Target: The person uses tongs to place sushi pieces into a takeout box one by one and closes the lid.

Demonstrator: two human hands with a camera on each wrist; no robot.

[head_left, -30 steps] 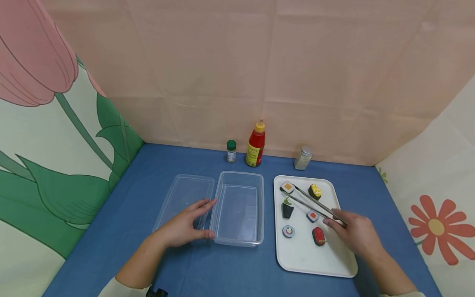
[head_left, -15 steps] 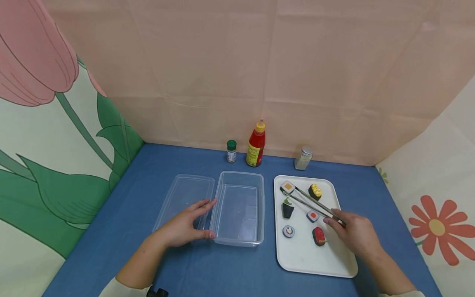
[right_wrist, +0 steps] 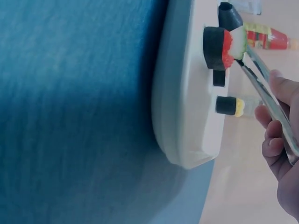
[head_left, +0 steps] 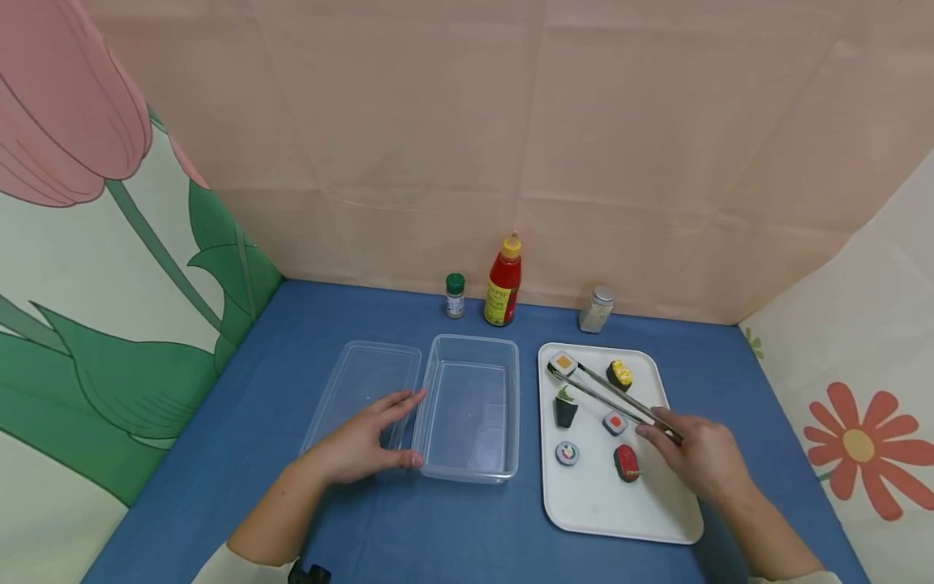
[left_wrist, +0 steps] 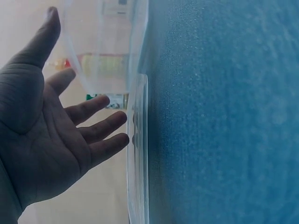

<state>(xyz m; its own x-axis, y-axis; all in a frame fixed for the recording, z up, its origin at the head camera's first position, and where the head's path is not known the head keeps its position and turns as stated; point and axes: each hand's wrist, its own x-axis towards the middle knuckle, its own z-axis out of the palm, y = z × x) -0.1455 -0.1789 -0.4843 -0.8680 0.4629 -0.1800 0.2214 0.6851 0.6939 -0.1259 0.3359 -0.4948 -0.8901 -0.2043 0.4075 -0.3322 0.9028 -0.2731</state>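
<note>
My right hand (head_left: 704,458) grips metal tongs (head_left: 620,399) over the white tray (head_left: 613,511). The tongs' tips lie on either side of a sushi roll with a square orange centre (head_left: 562,362) at the tray's far left corner. Around it are a sushi with yellow topping (head_left: 619,374), a dark cone-shaped hand roll (head_left: 565,411), an orange-centred roll (head_left: 615,422), a round roll (head_left: 567,453) and a red-topped sushi (head_left: 627,463). My left hand (head_left: 365,442) has its fingers spread beside the clear plastic container (head_left: 470,474); its fingertips are at the container's left wall.
A clear lid (head_left: 365,373) lies left of the container, partly behind my left hand. Along the back stand a green-capped spice jar (head_left: 456,297), a red sauce bottle (head_left: 503,284) and a silver-capped shaker (head_left: 597,310). A blue cloth (head_left: 438,535) covers the table.
The tongs' tips and the orange-centred roll between them have shifted slightly left and away from me. My left hand has stayed in place.
</note>
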